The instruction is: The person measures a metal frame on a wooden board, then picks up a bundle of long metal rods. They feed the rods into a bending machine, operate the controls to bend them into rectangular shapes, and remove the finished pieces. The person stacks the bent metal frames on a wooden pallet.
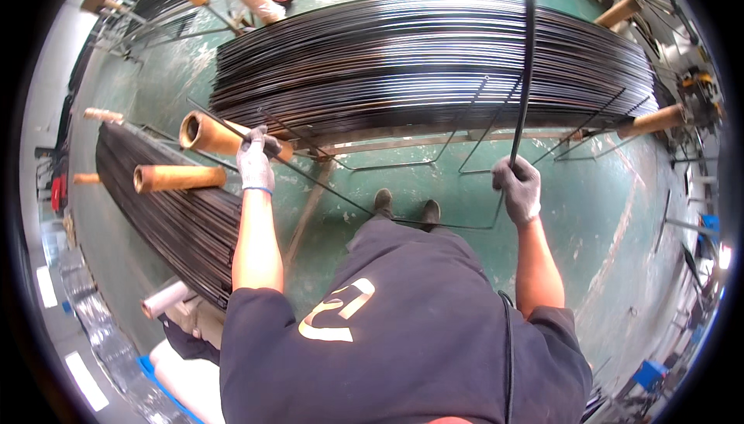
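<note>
Both my hands wear grey gloves. My left hand (256, 162) is closed round one leg of a thin black bent metal rod (329, 189). From there the rod runs down past my feet, crosses in front of them and rises toward my right side. My right hand (518, 190) grips an upright black leg (526, 75), whose far end rises in front of the stack. Both legs appear to belong to one U-shaped piece, though the right glove hides part of the join. Beyond my hands lies a wide stack of long black metal rods (372, 60).
At left, another bundle of dark rods (167, 222) lies between brown cardboard tubes (182, 178). More bent rods (395, 165) stand out from the main stack's near side. A cardboard tube (655, 120) sticks out at its right end. Green floor (589, 215) shows around my shoes.
</note>
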A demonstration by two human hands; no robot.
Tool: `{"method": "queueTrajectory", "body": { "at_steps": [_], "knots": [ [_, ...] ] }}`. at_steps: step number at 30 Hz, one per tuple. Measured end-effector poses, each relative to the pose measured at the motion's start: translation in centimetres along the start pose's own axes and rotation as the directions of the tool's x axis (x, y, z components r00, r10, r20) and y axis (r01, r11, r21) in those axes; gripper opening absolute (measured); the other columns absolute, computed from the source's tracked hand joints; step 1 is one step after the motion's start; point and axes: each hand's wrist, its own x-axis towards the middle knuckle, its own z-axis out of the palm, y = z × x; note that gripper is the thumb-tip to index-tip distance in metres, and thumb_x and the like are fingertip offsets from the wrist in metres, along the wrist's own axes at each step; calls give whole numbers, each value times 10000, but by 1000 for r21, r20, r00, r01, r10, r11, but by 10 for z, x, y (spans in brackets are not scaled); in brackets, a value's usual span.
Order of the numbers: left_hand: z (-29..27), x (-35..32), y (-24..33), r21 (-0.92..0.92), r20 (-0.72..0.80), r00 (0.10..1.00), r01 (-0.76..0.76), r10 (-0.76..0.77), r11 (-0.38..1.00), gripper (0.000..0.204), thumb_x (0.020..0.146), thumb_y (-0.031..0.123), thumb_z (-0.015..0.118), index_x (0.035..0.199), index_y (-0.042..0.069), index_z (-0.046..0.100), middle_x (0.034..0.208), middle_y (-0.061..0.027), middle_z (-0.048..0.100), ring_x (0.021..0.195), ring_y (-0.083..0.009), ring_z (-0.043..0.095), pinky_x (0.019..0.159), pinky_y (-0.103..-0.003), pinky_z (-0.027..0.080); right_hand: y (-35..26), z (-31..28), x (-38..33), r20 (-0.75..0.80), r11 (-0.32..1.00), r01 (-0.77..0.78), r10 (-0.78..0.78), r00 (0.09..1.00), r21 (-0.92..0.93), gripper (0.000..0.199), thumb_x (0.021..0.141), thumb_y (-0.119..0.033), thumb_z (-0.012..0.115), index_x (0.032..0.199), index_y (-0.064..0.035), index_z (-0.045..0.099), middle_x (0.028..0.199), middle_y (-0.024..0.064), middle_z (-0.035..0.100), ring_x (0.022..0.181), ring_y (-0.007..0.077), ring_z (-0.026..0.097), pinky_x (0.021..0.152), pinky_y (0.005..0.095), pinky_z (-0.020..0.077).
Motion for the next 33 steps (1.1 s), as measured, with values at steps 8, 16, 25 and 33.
{"method": "queueTrajectory", "body": {
  "at_steps": [8,16,25,33],
  "knots": [
    [3,48,-113,240,-105,994,56,-31,969,157,1100,152,640,1114,21,726,877,-43,715,763,-124,636,721,-279,523,128,32,81,-280,676,-334,193,940,-657,334,1033,-369,713,1131,-58,785,980,152,793,919,270,742,884,372,562],
    [-3,95,-170,537,-148,987,22,69,844,227,1059,178,674,1188,1,730,1055,-105,768,957,-231,709,909,-368,564,197,73,162,-506,665,-472,161,848,-579,464,951,-402,705,1334,-143,734,1136,182,795,1108,373,755,996,434,574],
    [0,109,-126,863,-266,946,147,187,483,452,977,424,759,992,-27,730,992,-248,765,940,-410,702,928,-477,550,161,98,217,-505,648,-527,244,828,-550,343,910,-454,757,1089,-173,838,1077,156,805,1072,378,764,977,471,582],
    [-29,155,-172,540,80,989,63,-126,839,357,1075,358,676,949,27,718,897,-45,752,847,-176,614,851,-378,496,149,95,171,-398,569,-450,223,890,-688,462,998,-499,610,988,-82,811,1026,241,770,1027,455,732,940,537,570]
  ]
}}
